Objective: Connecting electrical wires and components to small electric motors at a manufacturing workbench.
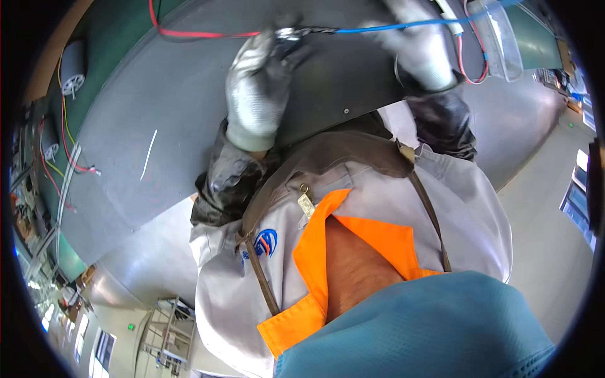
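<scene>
Both of my hands wear pale knit gloves and work at the far edge of a dark grey mat (189,107). My left hand (258,82) pinches a dark wire joint (291,31), where a red wire (201,33) running left meets a blue wire (372,28) running right. My right hand (422,50), blurred, is closed around the blue wire near a white connector (451,17). Black sleeve covers wrap both forearms. My grey jacket with an orange collar (315,252) fills the lower middle of the view.
A clear plastic container (501,38) stands just right of my right hand. A white strip (149,154) lies on the mat to the left. Small round motors (72,68) with coloured leads sit on the green bench at far left. Grey floor lies to the right.
</scene>
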`<state>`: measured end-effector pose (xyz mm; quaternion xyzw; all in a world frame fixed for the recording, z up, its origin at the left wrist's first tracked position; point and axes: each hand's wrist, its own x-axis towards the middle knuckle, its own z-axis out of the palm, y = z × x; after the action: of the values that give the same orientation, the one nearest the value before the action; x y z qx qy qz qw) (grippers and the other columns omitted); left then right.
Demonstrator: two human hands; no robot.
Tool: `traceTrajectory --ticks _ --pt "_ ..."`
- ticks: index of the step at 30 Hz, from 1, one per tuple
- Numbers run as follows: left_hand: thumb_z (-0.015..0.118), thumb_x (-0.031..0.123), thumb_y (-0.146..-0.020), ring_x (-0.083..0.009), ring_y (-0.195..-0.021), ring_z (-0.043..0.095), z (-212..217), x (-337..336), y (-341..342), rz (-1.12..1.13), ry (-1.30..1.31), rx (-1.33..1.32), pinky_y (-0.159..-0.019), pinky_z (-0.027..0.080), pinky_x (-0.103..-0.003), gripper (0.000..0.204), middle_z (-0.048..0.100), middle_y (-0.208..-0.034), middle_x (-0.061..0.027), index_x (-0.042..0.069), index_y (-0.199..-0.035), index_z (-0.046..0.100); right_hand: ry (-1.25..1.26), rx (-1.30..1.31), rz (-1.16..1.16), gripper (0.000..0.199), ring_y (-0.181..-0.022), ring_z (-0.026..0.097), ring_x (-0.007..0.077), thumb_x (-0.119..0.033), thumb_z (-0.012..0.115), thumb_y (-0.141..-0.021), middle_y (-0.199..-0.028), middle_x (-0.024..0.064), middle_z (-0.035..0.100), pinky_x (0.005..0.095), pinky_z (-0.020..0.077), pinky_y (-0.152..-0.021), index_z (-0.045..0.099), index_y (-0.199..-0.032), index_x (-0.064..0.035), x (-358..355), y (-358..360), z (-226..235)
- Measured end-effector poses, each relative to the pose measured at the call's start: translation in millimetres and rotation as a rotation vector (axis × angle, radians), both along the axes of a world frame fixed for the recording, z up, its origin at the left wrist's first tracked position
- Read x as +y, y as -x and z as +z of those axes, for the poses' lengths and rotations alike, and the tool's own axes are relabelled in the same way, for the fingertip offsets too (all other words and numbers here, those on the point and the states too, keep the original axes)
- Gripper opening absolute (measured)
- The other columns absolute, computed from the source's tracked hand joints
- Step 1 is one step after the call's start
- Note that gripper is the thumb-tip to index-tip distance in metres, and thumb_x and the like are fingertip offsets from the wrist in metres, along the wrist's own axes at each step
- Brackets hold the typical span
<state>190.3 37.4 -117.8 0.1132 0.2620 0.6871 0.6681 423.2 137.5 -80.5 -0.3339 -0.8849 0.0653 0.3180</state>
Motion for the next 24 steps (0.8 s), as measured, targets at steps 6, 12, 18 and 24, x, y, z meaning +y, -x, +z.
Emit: traceTrajectory --ticks 6,12,18,24 --pt "0.054 0.015 -0.104 -0.0182 -0.106 0.065 -15 -5 10 -0.075 -0.068 -0.097 -0.091 0.051 -0.035 0.017 0.07 -0.12 -0.0113 0.004 -0.112 0.064 -0.119 -0.331 -0.546 0.038 -0.081 0.072 0.0193 -0.022 0.074 -0.093 -0.105 0.0145 0.076 0.0326 0.0564 -0.073 0.071 -0.129 -0.0087 112 -167 -74" --pt "0.061 0.02 -0.105 -0.0171 -0.102 0.069 24 -10 -5 -0.001 0.076 0.016 -0.088 0.056 -0.031 0.024 0.072 -0.119 -0.015 -0.002 -0.113 0.064 0.762 0.416 -0.073 0.042 -0.112 0.067 0.0142 -0.006 0.074 -0.092 -0.124 0.0094 0.072 0.0267 0.049 -0.102 0.066 -0.132 0.0056 125 -26 -11" --pt "0.056 0.022 -0.108 -0.0174 -0.105 0.067 22 -5 6 -0.028 -0.009 0.176 -0.094 0.055 -0.036 0.026 0.069 -0.123 -0.0157 -0.001 -0.119 0.063 0.987 0.162 0.103 0.042 -0.089 0.07 0.0095 -0.013 0.072 -0.095 -0.116 0.0063 0.073 0.0233 0.0578 -0.067 0.065 -0.132 0.0044 185 69 7" --pt "0.054 0.021 -0.109 -0.0034 -0.087 0.066 -12 -1 0 0.002 -0.047 0.066 -0.075 0.054 -0.019 0.029 0.072 -0.116 -0.0076 -0.003 -0.123 0.062 0.992 0.018 0.015 0.04 -0.08 0.069 0.011 -0.021 0.073 -0.096 -0.101 0.0082 0.073 0.0258 0.0563 -0.061 0.068 -0.13 -0.0019 186 79 21"
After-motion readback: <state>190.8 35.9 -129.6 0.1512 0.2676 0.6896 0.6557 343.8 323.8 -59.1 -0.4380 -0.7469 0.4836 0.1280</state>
